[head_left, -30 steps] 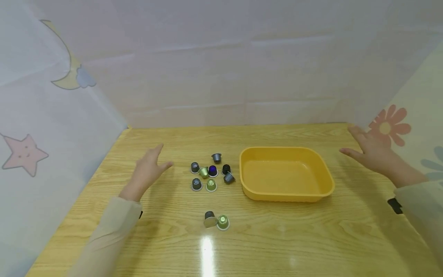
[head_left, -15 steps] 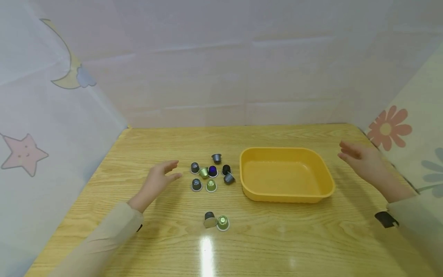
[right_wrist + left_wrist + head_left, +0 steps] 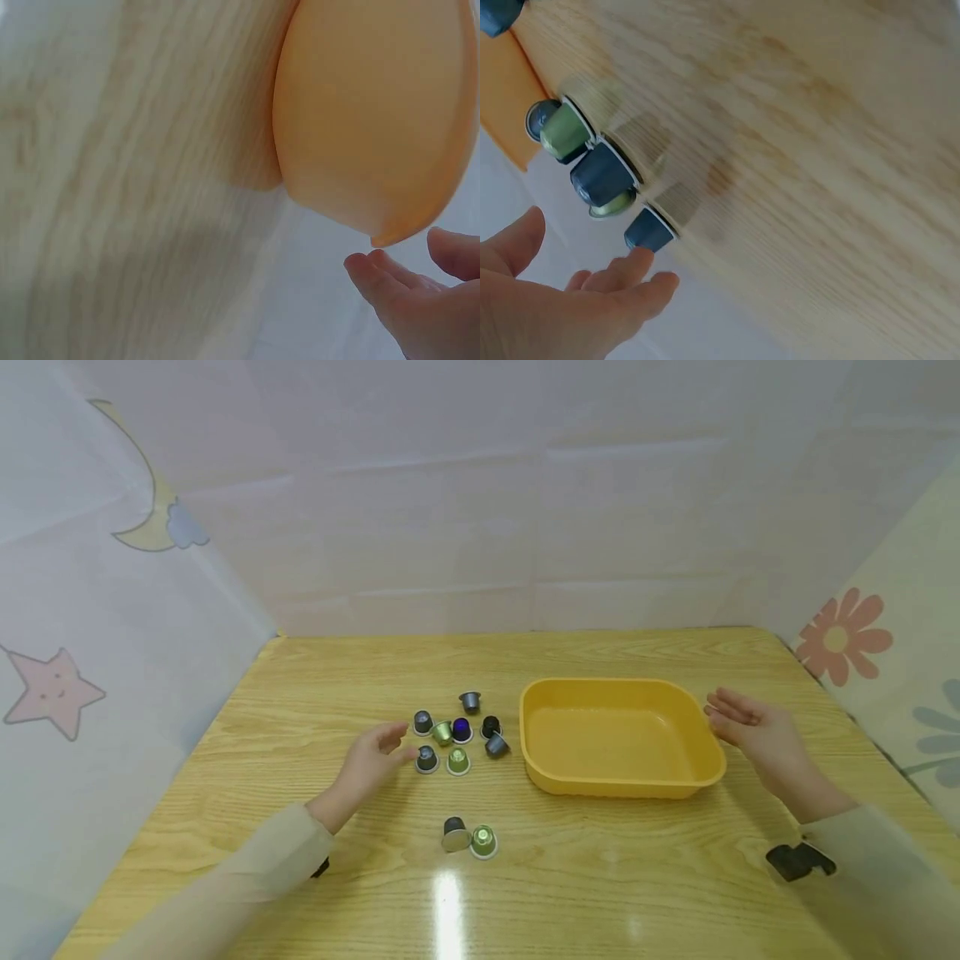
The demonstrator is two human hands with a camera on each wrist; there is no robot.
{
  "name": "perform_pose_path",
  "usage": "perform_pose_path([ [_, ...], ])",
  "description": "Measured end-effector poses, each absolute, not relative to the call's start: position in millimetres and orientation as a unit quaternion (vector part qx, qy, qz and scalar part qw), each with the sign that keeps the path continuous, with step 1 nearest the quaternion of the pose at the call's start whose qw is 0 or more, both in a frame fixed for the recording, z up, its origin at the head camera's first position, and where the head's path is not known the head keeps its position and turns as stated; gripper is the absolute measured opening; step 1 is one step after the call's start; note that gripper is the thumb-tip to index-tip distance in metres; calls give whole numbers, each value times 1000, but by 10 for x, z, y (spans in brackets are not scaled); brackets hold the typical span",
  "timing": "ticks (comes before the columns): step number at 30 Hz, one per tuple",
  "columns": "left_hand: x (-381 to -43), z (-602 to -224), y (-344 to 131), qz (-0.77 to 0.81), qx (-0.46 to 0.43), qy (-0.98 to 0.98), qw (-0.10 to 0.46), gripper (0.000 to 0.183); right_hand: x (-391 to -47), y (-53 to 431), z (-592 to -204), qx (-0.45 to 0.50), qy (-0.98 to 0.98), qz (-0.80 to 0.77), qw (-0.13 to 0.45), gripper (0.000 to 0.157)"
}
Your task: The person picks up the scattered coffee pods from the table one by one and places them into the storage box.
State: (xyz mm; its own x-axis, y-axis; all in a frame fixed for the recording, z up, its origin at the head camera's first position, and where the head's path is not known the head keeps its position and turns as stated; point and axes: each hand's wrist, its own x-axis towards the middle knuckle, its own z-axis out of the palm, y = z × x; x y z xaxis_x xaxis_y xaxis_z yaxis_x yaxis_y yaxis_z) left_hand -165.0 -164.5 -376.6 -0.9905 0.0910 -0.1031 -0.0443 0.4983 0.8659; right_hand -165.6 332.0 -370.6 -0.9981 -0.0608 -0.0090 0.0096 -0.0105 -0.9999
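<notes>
My left hand (image 3: 369, 766) reaches in at the left side of a loose cluster of coffee capsules, thumb and fingers apart and nothing between them. Its thumb tip is right by a dark grey capsule (image 3: 427, 759); another dark grey capsule (image 3: 423, 722) lies just beyond the fingers. Green capsules (image 3: 458, 761) and a purple capsule (image 3: 461, 729) sit further right. In the left wrist view the fingers (image 3: 622, 279) overlap the nearest dark capsule. My right hand (image 3: 757, 743) is at the right rim of a yellow plastic tray (image 3: 622, 781), thumb apart from the fingers, holding nothing.
Nearer the front edge, a dark capsule (image 3: 454, 833) tipped over stands beside a green capsule (image 3: 483, 842). A grey capsule (image 3: 470, 701) lies behind the cluster. Wood-grain table (image 3: 585, 893) runs beneath everything, with printed cloth walls (image 3: 450, 510) at the back and sides.
My left hand has moved right and nearer, to the capsules' edge. My right hand has come left and nearer, to the tray's rim. Capsules and tray stay where they were.
</notes>
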Motion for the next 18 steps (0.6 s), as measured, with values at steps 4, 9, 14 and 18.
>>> perform_pose_path([
  [4,-1659,-3815,-1589,504,5,861,71,52,-1632,3296,-3735,1,684,-729,30,79],
  [9,-1678,-3866,-1501,484,23,872,73,48,-1620,3280,-3770,30,670,-742,25,82],
  [14,-1697,-3893,-1445,482,37,873,71,46,-1616,3264,-3803,59,656,-752,19,86],
  [18,-1705,-3925,-1449,506,26,858,85,46,-1613,3257,-3822,58,640,-766,16,87],
])
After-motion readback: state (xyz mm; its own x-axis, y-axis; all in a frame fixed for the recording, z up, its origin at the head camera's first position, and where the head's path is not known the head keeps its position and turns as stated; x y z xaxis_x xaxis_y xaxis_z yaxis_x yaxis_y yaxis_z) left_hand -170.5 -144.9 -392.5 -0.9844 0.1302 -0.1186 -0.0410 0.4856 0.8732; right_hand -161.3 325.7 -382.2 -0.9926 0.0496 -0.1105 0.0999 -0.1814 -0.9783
